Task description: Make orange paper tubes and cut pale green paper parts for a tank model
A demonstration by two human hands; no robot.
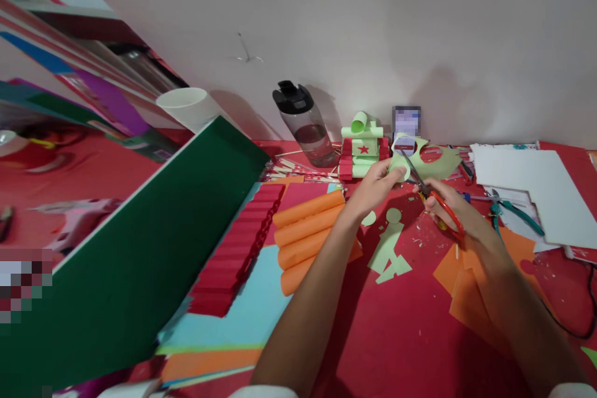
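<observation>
My left hand [373,189] pinches a sheet of light green paper [438,163] that has round holes cut through it. In my right hand [441,202] is a pair of scissors with red handles [448,214]; the blades point up and left, at the paper beside my left fingers. Light green cut pieces [389,249], among them small discs, lie on the red tabletop below my hands. Just behind my left hand stands a small paper model [364,149] in light green and red, with a red star on its front.
A tinted water bottle [308,127] stands by the wall. At left are orange paper rolls [310,239], red pleated paper [237,249] and a green board [125,255]. Orange sheets [476,292], pliers [517,214] and white board [545,186] lie at right. A phone [407,120] leans behind.
</observation>
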